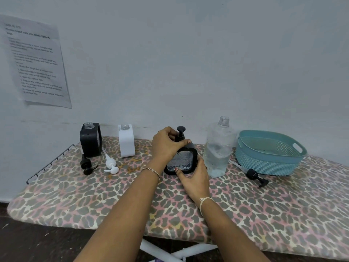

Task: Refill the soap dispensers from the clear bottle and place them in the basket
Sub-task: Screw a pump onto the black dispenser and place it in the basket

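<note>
While the left hand [166, 146] curls over the black pump head [180, 133] with fingers closed round its collar, the right hand [194, 175] cups the lower right side of the black soap dispenser [181, 162], thumb laid across its front bottom edge. That dispenser stands near the middle of the board, slightly tilted toward the camera; it is a squarish block with rounded corners, matte black round a clear faceted window.

Just to its right stands the clear bottle [219, 148], uncapped, threaded neck bare, its soft plastic dented, with liquid pooled low inside. Beyond it sits the teal basket [270, 154], oval, woven-look plastic with perforated walls and a handle slot. A loose black pump [255, 175] with its tube lies in front of the basket.

To the left, by the wall, a second black dispenser [91, 140] and a white dispenser [126, 141] stand open-necked and apart, another black pump [86, 165] and a white pump [111, 165] lying before them.

All rests on an ironing board [264, 214] padded in pink, grey and cream leopard-print cloth, with a wire rest [49, 164] at its left end and white legs below. Behind is a plain pale wall [188, 53] bearing a printed sheet [35, 61], its text blurred.
</note>
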Motion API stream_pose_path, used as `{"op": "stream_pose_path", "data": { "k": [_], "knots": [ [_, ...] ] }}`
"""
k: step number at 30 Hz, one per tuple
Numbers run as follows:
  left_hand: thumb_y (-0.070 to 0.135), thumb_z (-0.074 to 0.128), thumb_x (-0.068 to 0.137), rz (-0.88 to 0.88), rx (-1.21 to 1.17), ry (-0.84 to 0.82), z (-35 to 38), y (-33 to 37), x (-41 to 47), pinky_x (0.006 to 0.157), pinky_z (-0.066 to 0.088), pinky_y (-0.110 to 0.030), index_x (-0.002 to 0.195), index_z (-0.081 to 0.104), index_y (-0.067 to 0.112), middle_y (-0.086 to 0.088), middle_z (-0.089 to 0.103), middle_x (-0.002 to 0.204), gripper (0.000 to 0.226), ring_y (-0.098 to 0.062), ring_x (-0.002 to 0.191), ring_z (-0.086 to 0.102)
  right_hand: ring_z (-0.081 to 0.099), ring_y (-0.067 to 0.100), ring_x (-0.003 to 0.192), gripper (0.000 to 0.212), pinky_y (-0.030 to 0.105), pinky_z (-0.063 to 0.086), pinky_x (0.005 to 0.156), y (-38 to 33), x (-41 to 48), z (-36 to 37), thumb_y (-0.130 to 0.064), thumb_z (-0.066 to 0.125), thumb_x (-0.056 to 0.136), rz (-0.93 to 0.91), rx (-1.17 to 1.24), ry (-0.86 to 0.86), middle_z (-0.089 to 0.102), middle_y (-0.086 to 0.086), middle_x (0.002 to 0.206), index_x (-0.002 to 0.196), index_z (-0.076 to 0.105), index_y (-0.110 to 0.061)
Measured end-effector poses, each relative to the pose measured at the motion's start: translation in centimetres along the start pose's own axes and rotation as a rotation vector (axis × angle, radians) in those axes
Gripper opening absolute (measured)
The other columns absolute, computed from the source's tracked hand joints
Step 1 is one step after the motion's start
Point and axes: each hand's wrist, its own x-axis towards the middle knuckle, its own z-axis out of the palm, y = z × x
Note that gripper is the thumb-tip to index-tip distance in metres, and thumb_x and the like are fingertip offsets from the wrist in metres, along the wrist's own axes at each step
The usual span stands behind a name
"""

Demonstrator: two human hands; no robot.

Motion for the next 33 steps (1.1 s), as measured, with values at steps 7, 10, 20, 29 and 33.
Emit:
{"op": "stream_pose_path", "data": {
  "k": [7,10,20,29,33],
  "knots": [
    [0.03,0.086,0.067,-0.038,-0.103,-0.155,-0.8,-1.0,0.8,0.073,0.047,-0.015,0.097,0.068,0.015,0.005,0.068,0.089,0.039,-0.008,0.086,0.064,0.053,0.012,0.111,0.064,0.029,0.045,0.096,0.0,0.0,-0.1,-0.037,0.078,0.074,-0.002,-0.005,-0.007,0.055,-0.005,0.117,0.125,0.043,-0.022],
    [0.023,0.082,0.074,-0.063,-0.153,-0.278,-1.7,-1.5,1.4,0.088,0.052,-0.031,0.107,0.064,0.02,-0.002,0.068,0.104,0.038,-0.016,0.1,0.065,0.052,0.013,0.113,0.065,0.029,0.045,0.096,0.1,0.0,-0.1,-0.037,0.078,0.074,0.004,-0.008,-0.009,0.055,-0.004,0.119,0.125,0.043,-0.022],
    [0.045,0.083,0.068,-0.131,-0.091,-0.322,-2.7,-1.0,1.8,0.079,0.053,-0.027,0.101,0.062,0.016,0.0,0.069,0.097,0.049,-0.011,0.09,0.065,0.053,0.013,0.112,0.065,0.027,0.044,0.094,-0.1,0.0,-0.2,-0.037,0.079,0.074,0.018,-0.015,-0.014,0.055,-0.004,0.118,0.125,0.042,-0.021],
    [0.037,0.079,0.066,-0.096,-0.048,-0.306,-1.7,-0.9,1.6,0.084,0.054,-0.035,0.094,0.064,0.02,-0.002,0.069,0.096,0.036,-0.017,0.094,0.066,0.052,0.012,0.112,0.066,0.025,0.043,0.094,0.0,0.1,-0.1,-0.038,0.079,0.073,0.024,-0.02,-0.015,0.055,-0.004,0.119,0.126,0.042,-0.021],
    [0.032,0.076,0.077,-0.081,-0.058,-0.363,-2.2,-1.1,1.6,0.092,0.05,-0.03,0.109,0.061,0.02,0.002,0.066,0.105,0.037,-0.013,0.1,0.062,0.054,0.012,0.11,0.065,0.026,0.045,0.093,0.0,0.1,-0.1,-0.038,0.079,0.073,0.019,-0.02,-0.012,0.055,-0.005,0.117,0.124,0.043,-0.022]
  ]
}}
